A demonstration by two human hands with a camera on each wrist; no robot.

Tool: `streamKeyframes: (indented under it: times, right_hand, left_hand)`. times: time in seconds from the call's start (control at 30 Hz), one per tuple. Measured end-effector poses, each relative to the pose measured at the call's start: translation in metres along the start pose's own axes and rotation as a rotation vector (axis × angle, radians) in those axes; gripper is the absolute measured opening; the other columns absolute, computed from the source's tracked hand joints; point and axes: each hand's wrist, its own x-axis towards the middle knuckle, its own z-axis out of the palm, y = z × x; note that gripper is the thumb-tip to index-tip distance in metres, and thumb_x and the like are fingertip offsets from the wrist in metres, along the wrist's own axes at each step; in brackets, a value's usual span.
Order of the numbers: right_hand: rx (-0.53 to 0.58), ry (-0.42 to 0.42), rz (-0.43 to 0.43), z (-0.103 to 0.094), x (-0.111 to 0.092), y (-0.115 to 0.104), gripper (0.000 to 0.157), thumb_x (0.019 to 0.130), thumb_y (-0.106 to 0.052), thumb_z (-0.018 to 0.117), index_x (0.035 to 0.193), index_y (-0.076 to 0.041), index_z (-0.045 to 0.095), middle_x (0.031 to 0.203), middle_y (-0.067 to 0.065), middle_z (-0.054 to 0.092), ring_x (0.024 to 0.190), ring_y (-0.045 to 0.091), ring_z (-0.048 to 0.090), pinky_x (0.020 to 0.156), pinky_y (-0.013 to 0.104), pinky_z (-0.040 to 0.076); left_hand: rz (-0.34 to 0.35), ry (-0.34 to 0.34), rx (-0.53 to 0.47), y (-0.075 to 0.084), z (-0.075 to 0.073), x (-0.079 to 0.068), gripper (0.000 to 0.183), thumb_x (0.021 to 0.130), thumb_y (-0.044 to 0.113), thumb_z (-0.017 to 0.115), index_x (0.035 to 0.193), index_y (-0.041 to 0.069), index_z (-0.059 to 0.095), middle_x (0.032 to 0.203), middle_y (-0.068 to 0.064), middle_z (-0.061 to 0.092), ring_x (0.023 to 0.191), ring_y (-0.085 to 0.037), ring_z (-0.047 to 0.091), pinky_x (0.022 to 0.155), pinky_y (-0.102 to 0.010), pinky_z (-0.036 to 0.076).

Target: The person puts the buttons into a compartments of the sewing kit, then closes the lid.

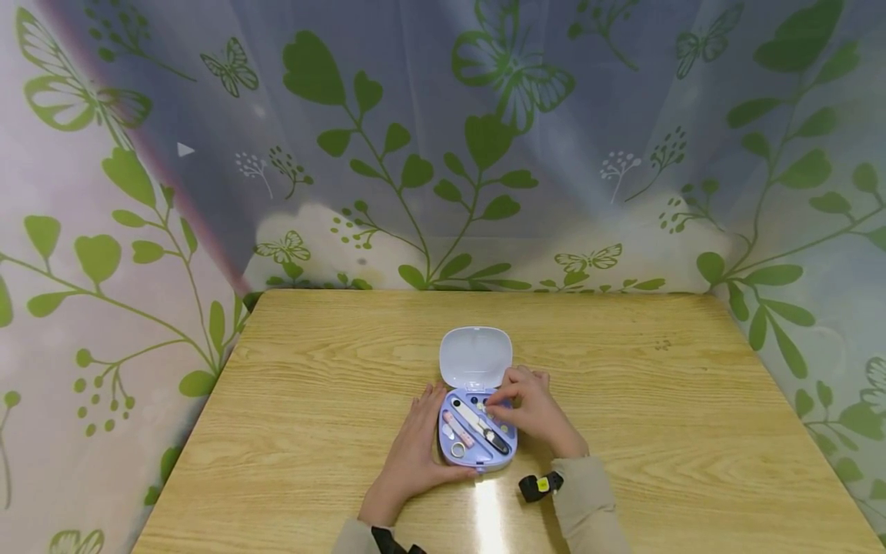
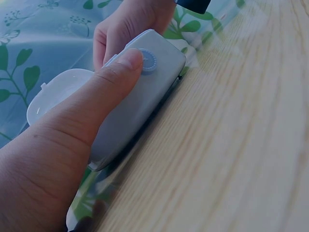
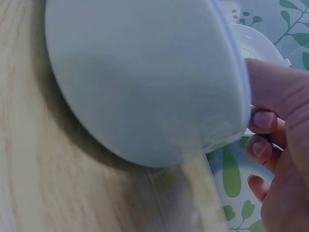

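Note:
A small lavender sewing kit box [image 1: 494,466] sits on the table with its pale lid [image 1: 476,355] swung back. My left hand [image 1: 414,446] lies along its left side, fingers fairly straight. The left thumb [image 2: 108,79] rests against the front wall by a round blue catch [image 2: 148,61]. Bent over the right compartment is my right hand [image 1: 533,412], thumb and fingertips close together among small buttons [image 1: 504,428]; whether they pinch one is hidden. A white-and-black slim tool [image 1: 477,423] lies diagonally in the middle. Left of it are a pink rolled item [image 1: 458,429] and a ring-shaped piece [image 1: 457,449].
The box stands near the front of a wooden table [image 1: 311,369]. A patterned curtain [image 1: 388,154] with green leaves and butterflies hangs behind and beside it. A black wrist camera [image 1: 536,487] is strapped by the right sleeve [image 1: 588,492].

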Motion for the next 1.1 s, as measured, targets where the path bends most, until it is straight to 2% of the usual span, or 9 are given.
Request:
streamKeyframes:
  times: [0.2, 0.4, 0.67, 0.9, 1.1]
  right_hand:
    - [0.0, 0.023, -0.027, 0.0, 0.001, -0.001, 0.012, 0.072, -0.008, 0.088, 0.078, -0.015, 0.081, 0.073, 0.004, 0.054, 0.075, 0.009, 0.041, 0.077, 0.039, 0.02]
    - [-0.006, 0.034, -0.053, 0.007, 0.001, 0.006, 0.011, 0.072, -0.011, 0.088, 0.076, -0.017, 0.08, 0.072, -0.001, 0.053, 0.075, 0.008, 0.043, 0.076, 0.038, 0.021]
    - [-0.015, 0.046, -0.047, 0.009, 0.003, 0.005, 0.011, 0.072, -0.012, 0.088, 0.076, -0.019, 0.08, 0.072, -0.004, 0.052, 0.075, 0.007, 0.043, 0.076, 0.039, 0.022]
    - [-0.001, 0.03, -0.009, 0.002, 0.002, 0.0, 0.011, 0.074, -0.009, 0.087, 0.079, -0.016, 0.081, 0.074, 0.001, 0.053, 0.076, 0.008, 0.042, 0.081, 0.04, 0.022]
    - [0.01, 0.086, -0.01, -0.011, -0.001, 0.0, 0.013, 0.072, -0.006, 0.087, 0.08, -0.014, 0.08, 0.074, -0.001, 0.055, 0.078, 0.01, 0.046, 0.082, 0.04, 0.024]
  left_hand:
    - [0.021, 0.018, -0.005, -0.001, 0.0, 0.0, 0.135, 0.061, 0.074, 0.079, 0.16, 0.009, 0.014, 0.164, -0.011, 0.019, 0.152, -0.026, 0.013, 0.124, -0.045, 0.012]
    - [0.024, 0.018, 0.001, -0.002, 0.001, 0.0, 0.135, 0.062, 0.077, 0.076, 0.16, 0.009, 0.013, 0.164, -0.01, 0.018, 0.152, -0.026, 0.013, 0.124, -0.044, 0.012]
    - [0.027, 0.022, -0.002, -0.001, 0.001, 0.0, 0.135, 0.061, 0.076, 0.077, 0.16, 0.009, 0.014, 0.165, -0.01, 0.018, 0.151, -0.027, 0.013, 0.124, -0.045, 0.012]
    - [0.025, 0.025, 0.001, -0.003, 0.003, 0.0, 0.135, 0.061, 0.077, 0.077, 0.16, 0.01, 0.013, 0.165, -0.01, 0.018, 0.152, -0.026, 0.013, 0.124, -0.044, 0.012]
    - [0.033, 0.032, 0.003, -0.004, 0.003, 0.0, 0.135, 0.061, 0.076, 0.077, 0.16, 0.011, 0.013, 0.164, -0.01, 0.019, 0.151, -0.026, 0.013, 0.124, -0.045, 0.012]
